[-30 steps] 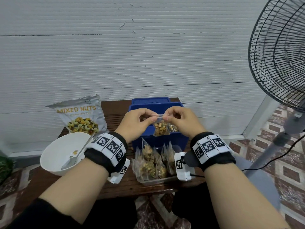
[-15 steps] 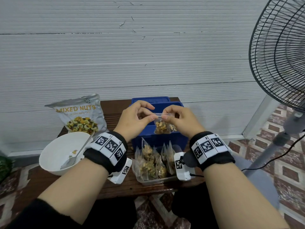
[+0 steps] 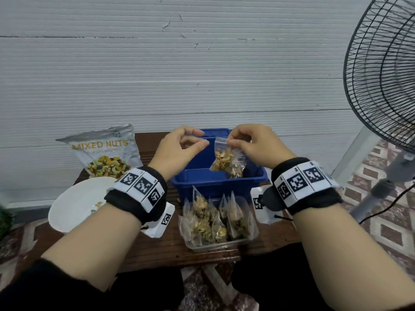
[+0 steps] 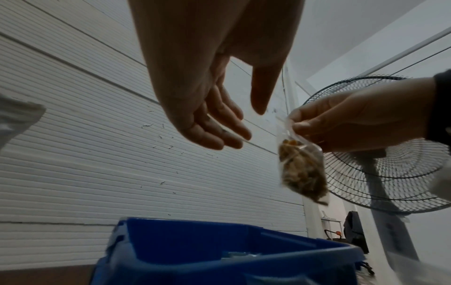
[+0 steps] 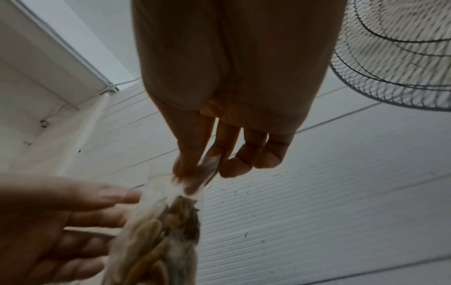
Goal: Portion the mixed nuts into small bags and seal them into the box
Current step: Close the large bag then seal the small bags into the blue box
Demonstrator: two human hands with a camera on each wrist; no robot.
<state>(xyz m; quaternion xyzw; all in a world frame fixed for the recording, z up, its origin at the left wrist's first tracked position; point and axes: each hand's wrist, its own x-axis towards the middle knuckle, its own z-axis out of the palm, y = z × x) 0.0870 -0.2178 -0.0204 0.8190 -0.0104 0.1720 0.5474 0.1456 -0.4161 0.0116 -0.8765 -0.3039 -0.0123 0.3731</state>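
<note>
A small clear bag of nuts (image 3: 228,159) hangs over the blue box (image 3: 215,182), pinched at its top edge by my right hand (image 3: 251,144). The same small bag (image 4: 301,171) dangles from the right hand's fingers (image 4: 317,123) in the left wrist view, and the bag (image 5: 158,241) fills the lower middle of the right wrist view. My left hand (image 3: 179,147) hovers just left of the bag with relaxed fingers and holds nothing. A clear tray (image 3: 253,221) at the front holds several filled bags. The mixed nuts pouch (image 3: 105,151) stands at the back left.
A white bowl (image 3: 74,203) with a few nuts sits on the wooden table (image 3: 157,250) at the left. A standing fan (image 3: 381,86) rises close on the right, its cable trailing down. A white ribbed wall runs behind the table.
My left hand has let go of the small bag and drawn slightly left. The bag now hangs from my right hand alone, tilted over the blue box.
</note>
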